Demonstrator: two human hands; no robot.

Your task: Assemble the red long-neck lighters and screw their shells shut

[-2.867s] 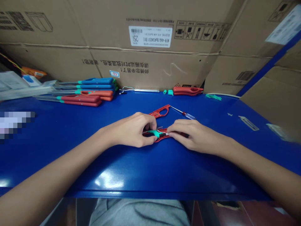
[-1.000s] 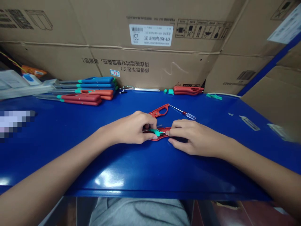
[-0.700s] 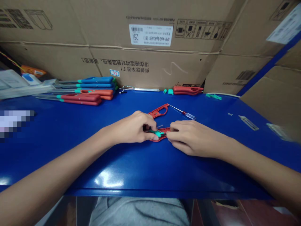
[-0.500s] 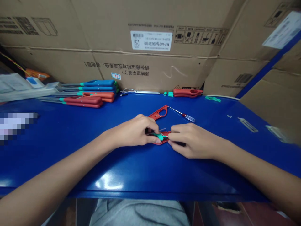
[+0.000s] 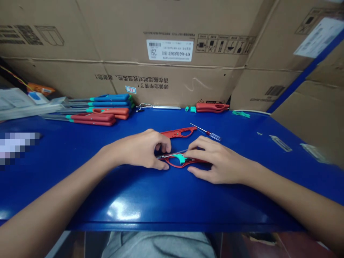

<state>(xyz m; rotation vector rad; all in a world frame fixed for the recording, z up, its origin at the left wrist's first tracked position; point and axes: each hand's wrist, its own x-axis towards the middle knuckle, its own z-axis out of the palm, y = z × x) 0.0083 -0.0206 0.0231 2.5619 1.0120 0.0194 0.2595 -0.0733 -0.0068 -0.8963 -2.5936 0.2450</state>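
A red plastic lighter housing [image 5: 189,163] with a green clip [image 5: 179,158] was steadied flat on the blue metal bench [image 5: 188,200], its top pressed by the fingers of the right hand [image 5: 215,161]; the left hand [image 5: 137,150] was curled at its end, though whether either hand clamped it could not be told.

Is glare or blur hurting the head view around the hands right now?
Head view: glare on the blue bench lies below the left hand and right hand, which look sharp; a pixelated patch covers the left edge, and the wide lens bows the bench's front edge.
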